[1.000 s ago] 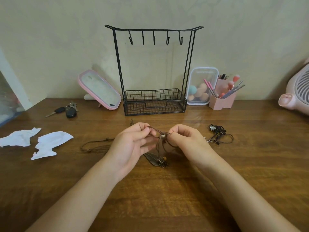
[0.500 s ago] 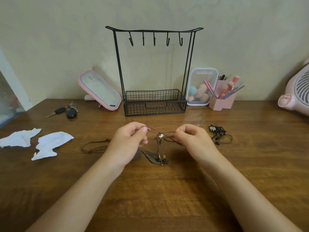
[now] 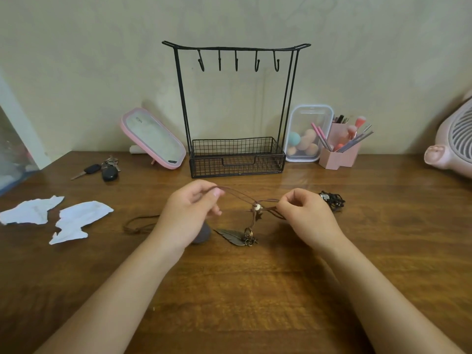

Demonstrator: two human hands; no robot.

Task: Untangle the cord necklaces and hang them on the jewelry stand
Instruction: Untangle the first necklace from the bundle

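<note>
A brown cord necklace (image 3: 242,196) is stretched between my hands above the wooden desk. My left hand (image 3: 190,213) pinches one end of the cord and my right hand (image 3: 305,215) pinches the other. A white bead (image 3: 257,207) sits on the cord near my right hand, and a bronze feather pendant (image 3: 236,236) hangs down to the desk. More brown cord (image 3: 139,224) trails left behind my left wrist. A black cord bundle (image 3: 332,200) lies right of my right hand. The black wire jewelry stand (image 3: 236,111) with several bare hooks stands behind, against the wall.
Two torn white paper pieces (image 3: 76,221) lie at the left. Car keys (image 3: 104,169) and a pink mirror (image 3: 154,139) sit left of the stand. A clear sponge box (image 3: 306,134), a pink brush holder (image 3: 341,149) and a pink fan (image 3: 452,141) are at the right.
My hands have drawn apart, pulling the brown cord out into a longer taut span. The pendant has stayed on the desk below.
</note>
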